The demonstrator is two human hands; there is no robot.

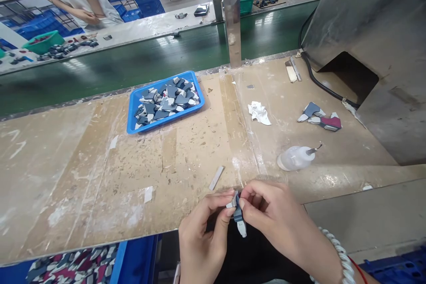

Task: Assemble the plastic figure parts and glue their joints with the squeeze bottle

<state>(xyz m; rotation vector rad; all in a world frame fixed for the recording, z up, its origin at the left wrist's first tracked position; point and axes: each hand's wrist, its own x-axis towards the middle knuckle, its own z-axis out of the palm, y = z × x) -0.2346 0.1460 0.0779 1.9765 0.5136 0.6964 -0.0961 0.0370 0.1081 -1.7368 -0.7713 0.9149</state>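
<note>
Between my two hands, just over the table's front edge, is a small blue-grey and white plastic part (237, 215). The thumb and fingertips of my left hand (206, 230) pinch its pale upper end. My right hand (274, 213) presses its thumb and forefinger together at the part's other side; whatever sits between those fingertips is hidden. A thin grey strip (216, 178) lies on the table close by. To the right, a white squeeze bottle (296, 158) with a dark nozzle rests on its side.
A blue tray (132, 108) holds many similar parts. Crumpled white tissue (259, 113), a blue-grey part (312, 110) and a maroon part (330, 122) lie to the right, before a metal housing (392, 111). Behind runs a green conveyor (149, 60); two people are beyond. A bin (120, 264) stands lower left.
</note>
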